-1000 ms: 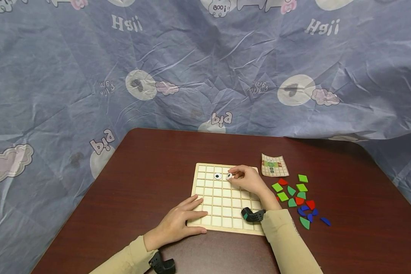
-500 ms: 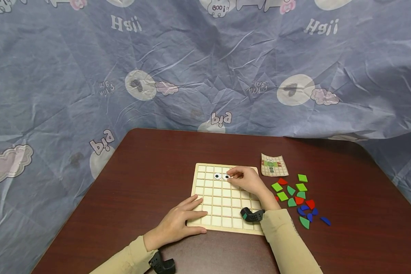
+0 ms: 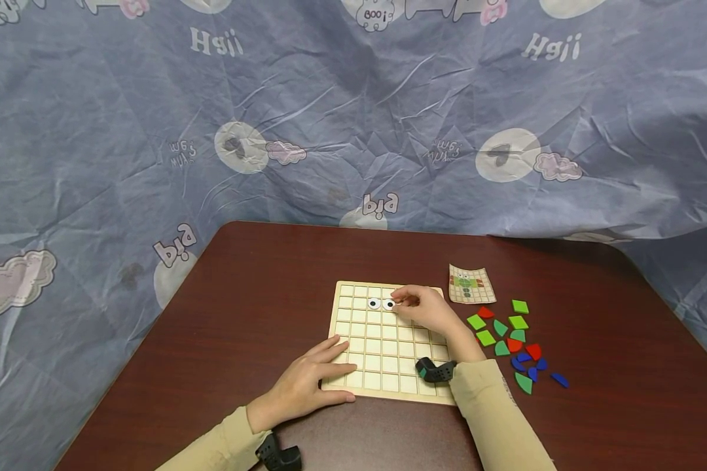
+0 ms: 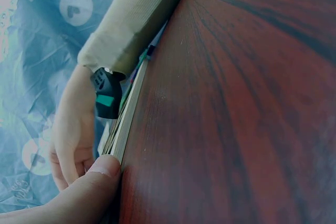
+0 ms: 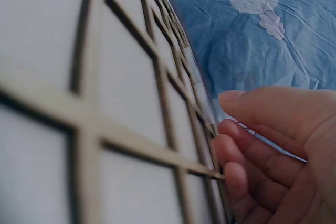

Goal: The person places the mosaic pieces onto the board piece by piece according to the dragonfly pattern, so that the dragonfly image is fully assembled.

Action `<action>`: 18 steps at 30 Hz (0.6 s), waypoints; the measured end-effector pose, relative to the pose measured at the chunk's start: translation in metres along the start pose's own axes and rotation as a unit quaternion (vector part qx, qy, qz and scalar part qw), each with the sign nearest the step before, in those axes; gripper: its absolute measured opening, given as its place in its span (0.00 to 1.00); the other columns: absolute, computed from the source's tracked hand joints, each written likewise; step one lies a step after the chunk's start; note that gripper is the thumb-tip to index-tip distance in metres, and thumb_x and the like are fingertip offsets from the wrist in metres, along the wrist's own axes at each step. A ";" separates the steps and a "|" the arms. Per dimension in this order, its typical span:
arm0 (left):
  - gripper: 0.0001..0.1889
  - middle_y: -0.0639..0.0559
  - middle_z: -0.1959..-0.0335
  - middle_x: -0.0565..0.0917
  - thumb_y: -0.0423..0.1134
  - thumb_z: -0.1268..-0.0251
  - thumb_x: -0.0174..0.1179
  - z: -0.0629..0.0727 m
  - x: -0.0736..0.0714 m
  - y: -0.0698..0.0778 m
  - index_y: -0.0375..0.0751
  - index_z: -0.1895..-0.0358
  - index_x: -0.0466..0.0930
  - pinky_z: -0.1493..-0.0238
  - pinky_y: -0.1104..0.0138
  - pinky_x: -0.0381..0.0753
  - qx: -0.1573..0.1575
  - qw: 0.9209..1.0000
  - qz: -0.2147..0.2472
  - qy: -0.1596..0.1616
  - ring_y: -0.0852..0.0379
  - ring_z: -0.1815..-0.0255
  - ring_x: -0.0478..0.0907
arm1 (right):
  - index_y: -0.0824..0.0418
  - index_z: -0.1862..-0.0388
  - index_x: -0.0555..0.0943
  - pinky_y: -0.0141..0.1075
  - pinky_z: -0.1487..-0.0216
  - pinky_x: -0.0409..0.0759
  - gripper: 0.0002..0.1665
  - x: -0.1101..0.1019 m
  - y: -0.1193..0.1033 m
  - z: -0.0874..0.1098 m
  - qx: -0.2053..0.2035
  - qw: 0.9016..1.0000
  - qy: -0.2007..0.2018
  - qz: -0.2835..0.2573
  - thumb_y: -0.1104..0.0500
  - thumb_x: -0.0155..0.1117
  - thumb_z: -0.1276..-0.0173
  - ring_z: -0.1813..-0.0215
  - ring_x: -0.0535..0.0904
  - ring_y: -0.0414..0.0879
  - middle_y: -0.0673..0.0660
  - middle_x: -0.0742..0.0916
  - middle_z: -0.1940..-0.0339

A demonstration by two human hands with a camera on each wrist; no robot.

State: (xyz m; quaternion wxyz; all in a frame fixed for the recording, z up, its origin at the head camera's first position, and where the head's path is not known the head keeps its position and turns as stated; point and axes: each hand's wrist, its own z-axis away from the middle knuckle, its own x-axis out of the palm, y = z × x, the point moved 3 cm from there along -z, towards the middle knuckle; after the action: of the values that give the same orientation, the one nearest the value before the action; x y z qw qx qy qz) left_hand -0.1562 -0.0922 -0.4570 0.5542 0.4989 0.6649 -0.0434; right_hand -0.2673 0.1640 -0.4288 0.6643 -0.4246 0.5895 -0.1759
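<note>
A wooden grid board (image 3: 356, 343) with pale square cells lies on the table. Two round white eye discs with black pupils sit side by side in its upper rows: the left eye disc (image 3: 374, 303) and the right eye disc (image 3: 388, 305). My right hand (image 3: 427, 307) reaches over the board, thumb and index finger at the right eye disc's right side. In the right wrist view, its other fingers (image 5: 236, 179) curl close to the board. My left hand (image 3: 300, 379) rests with spread fingers on the board's left edge, thumb (image 4: 105, 166) along the near corner.
Right of the board lie several light green squares (image 3: 476, 322), dark green pieces (image 3: 523, 383), red pieces (image 3: 533, 351) and blue pieces (image 3: 560, 380). A curled pattern card (image 3: 472, 285) lies behind them. A patterned cloth (image 3: 330, 118) hangs behind the brown table (image 3: 259, 281).
The right eye disc has gone from tilted in the right hand's fingers to flat on the board, slightly left, beside the other. The left hand has stayed put.
</note>
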 end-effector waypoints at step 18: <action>0.25 0.42 0.36 0.71 0.58 0.45 0.64 0.001 -0.001 0.002 0.48 0.47 0.82 0.37 0.53 0.67 0.008 1.000 0.005 0.004 0.46 0.30 0.59 | 0.65 0.44 0.78 0.43 0.58 0.79 0.22 -0.052 -0.010 0.027 -0.017 1.000 -0.006 0.023 0.54 0.62 0.33 0.54 0.79 0.52 0.61 0.82 0.49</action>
State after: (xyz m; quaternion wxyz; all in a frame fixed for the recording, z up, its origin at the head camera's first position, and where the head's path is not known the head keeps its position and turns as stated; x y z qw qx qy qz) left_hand -0.1546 -0.0920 -0.4559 0.5477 0.5067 0.6644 -0.0433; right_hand -0.2524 0.2060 -0.3893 0.6643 -0.4237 0.5978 -0.1477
